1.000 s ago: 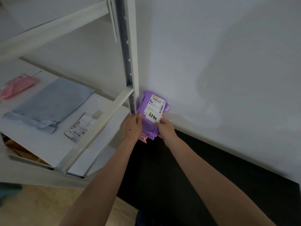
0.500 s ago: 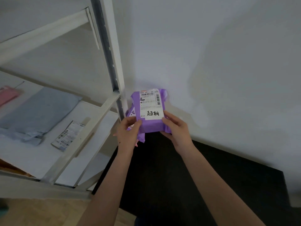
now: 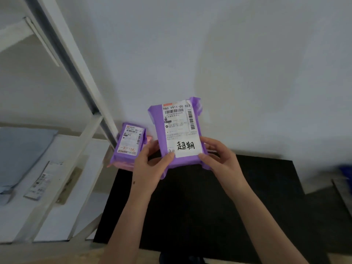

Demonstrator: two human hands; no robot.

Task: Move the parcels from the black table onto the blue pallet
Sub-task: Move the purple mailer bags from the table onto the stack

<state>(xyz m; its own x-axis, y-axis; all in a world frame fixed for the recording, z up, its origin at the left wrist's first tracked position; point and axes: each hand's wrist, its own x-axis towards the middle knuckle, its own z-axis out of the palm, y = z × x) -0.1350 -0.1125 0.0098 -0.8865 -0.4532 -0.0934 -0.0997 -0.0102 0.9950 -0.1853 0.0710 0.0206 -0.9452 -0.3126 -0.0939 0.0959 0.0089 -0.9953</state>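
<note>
Both bare arms reach forward, hands raised and closed around a purple parcel (image 3: 178, 134).

The left hand (image 3: 150, 168) grips the parcel's lower left edge: its thumb lies across the front face near the white label's bottom corner, and its fingers (image 3: 152, 147) curl behind the left side. The right hand (image 3: 221, 161) grips the lower right edge, its thumb pressed on the front by the label's other bottom corner, its fingers wrapped round the right side and back. Both forearms rise from the bottom of the view and converge, wrists slightly bent, sleeves absent.
</note>
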